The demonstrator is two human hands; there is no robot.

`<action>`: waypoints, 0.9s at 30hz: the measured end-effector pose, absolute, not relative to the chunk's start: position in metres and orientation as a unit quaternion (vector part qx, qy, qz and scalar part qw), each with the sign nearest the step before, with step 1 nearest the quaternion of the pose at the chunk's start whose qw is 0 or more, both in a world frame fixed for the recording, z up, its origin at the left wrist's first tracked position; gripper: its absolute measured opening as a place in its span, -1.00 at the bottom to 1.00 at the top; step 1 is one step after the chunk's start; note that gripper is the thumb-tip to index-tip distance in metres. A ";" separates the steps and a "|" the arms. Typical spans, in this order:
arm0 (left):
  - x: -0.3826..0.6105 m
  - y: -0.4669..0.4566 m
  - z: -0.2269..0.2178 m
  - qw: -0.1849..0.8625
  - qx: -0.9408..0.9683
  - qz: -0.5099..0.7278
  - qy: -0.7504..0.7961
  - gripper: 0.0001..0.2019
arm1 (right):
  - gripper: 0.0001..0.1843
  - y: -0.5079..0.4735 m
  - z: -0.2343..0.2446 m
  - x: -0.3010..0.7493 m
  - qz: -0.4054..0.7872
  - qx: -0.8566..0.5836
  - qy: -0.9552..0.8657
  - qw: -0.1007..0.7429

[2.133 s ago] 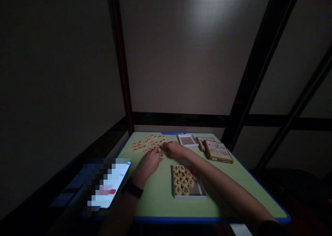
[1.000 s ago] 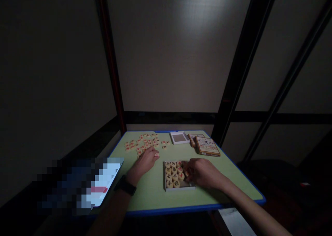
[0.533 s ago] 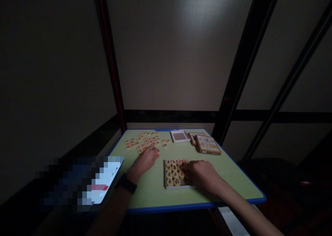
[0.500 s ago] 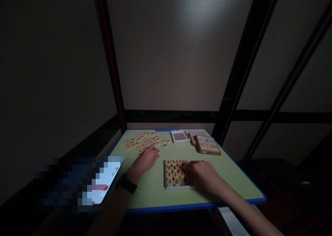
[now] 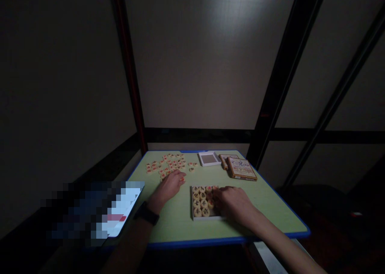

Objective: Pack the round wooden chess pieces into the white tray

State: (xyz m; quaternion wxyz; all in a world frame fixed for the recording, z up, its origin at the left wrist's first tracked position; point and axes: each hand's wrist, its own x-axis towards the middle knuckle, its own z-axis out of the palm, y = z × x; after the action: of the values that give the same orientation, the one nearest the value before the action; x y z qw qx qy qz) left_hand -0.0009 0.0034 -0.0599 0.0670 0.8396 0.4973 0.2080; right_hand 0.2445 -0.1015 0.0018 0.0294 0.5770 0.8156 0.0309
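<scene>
My left hand (image 5: 171, 184), with a dark watch on its wrist, has its fingers curled at a red-marked Chinese chess piece (image 5: 182, 179) by the near edge of the loose pieces. A shallow white box tray (image 5: 207, 218) stands in front of me, partly filled with rows of round wooden pieces marked in black and red. Over the tray's right side, my right hand (image 5: 236, 203) is closed, its fingertips down among the pieces. What those fingertips hold, if anything, is hidden, as is that side of the tray.
Loose Chinese chess pieces (image 5: 173, 162) spread across the table's far left. A white box tray (image 5: 209, 159) lies at the back, beside two printed boxes (image 5: 242, 169). A lit screen (image 5: 126, 206), partly pixelated, is at the left edge of the green table (image 5: 180, 228) with blue rim.
The view has shifted very slightly. My right fingers cover a little more of the red-marked piece in the tray. My left hand stays nearly still.
</scene>
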 end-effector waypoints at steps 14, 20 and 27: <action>0.000 -0.004 -0.049 0.027 0.837 0.176 0.518 -0.74 | -0.77 -0.105 0.010 0.247 0.025 0.586 0.809 0.033; 0.001 -0.006 -0.043 0.028 0.835 0.157 0.526 -0.80 | -0.76 -0.105 0.008 0.249 0.028 0.578 0.815 0.028; 0.000 -0.008 -0.043 0.023 0.827 0.157 0.540 -0.80 | -0.76 -0.106 0.008 0.251 0.027 0.569 0.822 0.016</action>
State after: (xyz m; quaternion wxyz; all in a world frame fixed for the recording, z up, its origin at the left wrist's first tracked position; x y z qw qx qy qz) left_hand -0.0001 -0.0078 -0.0431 0.0235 0.8268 0.5395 0.1574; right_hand 0.2505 -0.1058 0.0080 0.0165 0.5691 0.8217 0.0265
